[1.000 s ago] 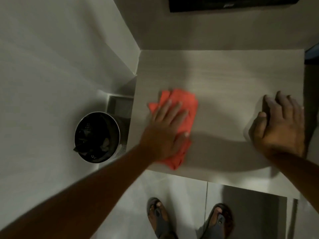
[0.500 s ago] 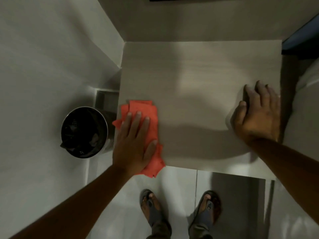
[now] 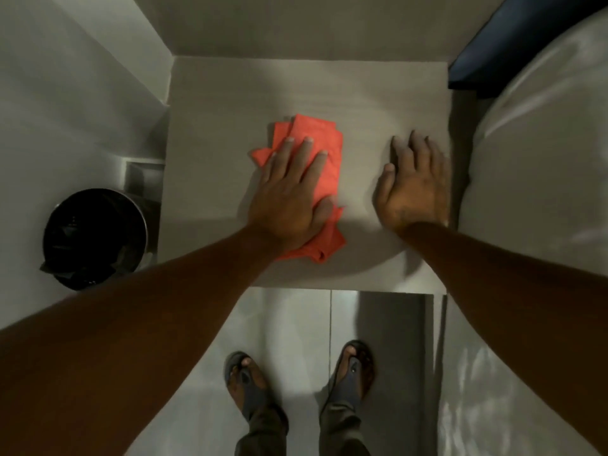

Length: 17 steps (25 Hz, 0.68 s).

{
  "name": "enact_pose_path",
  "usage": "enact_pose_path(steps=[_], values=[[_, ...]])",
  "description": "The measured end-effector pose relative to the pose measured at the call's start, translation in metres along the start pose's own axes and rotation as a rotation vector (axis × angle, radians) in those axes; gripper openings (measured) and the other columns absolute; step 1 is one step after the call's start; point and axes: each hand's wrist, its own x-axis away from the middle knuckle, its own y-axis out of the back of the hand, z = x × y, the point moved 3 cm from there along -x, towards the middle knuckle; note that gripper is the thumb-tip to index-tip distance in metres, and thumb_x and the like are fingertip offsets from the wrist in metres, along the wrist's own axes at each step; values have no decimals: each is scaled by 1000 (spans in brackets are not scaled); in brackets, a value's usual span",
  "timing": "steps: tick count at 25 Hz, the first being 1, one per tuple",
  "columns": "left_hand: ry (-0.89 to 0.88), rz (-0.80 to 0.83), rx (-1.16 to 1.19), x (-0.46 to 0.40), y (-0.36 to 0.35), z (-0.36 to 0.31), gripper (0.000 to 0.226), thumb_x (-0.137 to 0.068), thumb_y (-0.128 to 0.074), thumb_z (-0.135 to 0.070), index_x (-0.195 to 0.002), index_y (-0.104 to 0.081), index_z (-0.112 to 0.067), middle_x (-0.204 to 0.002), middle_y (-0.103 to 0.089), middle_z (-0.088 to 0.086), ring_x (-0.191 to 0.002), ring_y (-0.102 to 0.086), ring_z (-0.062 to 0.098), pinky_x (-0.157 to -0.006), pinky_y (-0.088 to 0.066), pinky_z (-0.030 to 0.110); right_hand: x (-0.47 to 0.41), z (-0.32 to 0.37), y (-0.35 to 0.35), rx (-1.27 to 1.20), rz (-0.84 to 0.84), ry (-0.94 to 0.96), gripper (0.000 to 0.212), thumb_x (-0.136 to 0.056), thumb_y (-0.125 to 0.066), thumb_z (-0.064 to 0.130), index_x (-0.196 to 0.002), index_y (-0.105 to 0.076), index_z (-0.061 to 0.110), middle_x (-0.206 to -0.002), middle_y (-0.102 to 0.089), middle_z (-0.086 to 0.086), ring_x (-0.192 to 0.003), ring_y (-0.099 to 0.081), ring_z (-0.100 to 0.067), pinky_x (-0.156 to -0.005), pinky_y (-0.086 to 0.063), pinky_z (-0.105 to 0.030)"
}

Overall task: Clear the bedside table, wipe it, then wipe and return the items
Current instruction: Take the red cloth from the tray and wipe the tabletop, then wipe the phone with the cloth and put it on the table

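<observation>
Pressing orange cloth (image 3: 320,153) flat under L hand (image 3: 289,195), mid-table (image 3: 210,103).

Orange-red cloth (image 3: 316,166) on pale grey-beige desk (image 3: 230,103) with faint horizontal grain; black bin (image 3: 93,238) beside its left edge; grey sandals (image 3: 250,390) on pale glossy floor tiles (image 3: 279,324).

left hand (image 3: 289,195) pressed flat, fingers spread, right hand (image 3: 414,189) palm down (both arms outstretched)
</observation>
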Motion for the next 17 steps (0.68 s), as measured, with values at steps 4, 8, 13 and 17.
enact_pose_path(steps=[4, 8, 13, 17], values=[[106, 185, -23, -8, 39, -29, 73, -94, -47, -47, -155, -32, -10, -163, -31, 15, -153, -21, 37, -124, -19, 49, -6, 10, 50, -89, 360, 34, 57, -102, -40, 27, -156, -32, 11, -164, -26, -18, -152, -21, -33, -124, -14, -36], [-117, 103, 203, 14, 95, -135, 78, -81, -47, -42, -146, -42, 0, -146, -50, 26, -137, -44, 47, -114, -34, 55, 54, 2, 164, -498, 37, -61, 47, -92, -55, 20, -138, -56, 12, -140, -55, -14, -127, -50, -32, -108, -40, -37], [-438, 117, 659, 19, 141, -301, 76, -86, -59, -38, -149, -37, -1, -147, -46, 18, -137, -43, 32, -117, -33, 36, 145, -144, 264, -408, -344, -611, 36, -86, -69, 24, -119, -65, 10, -121, -62, -14, -118, -54, -30, -95, -34, -21], [-479, 183, 371, -18, 149, -350, 82, -74, -71, -54, -137, -48, -6, -132, -53, 14, -123, -48, 34, -106, -42, 43, 144, -204, 267, -417, -21, -888, 76, -77, -79, 54, -137, -54, 13, -133, -58, -11, -122, -56, -27, -100, -45, -32]])
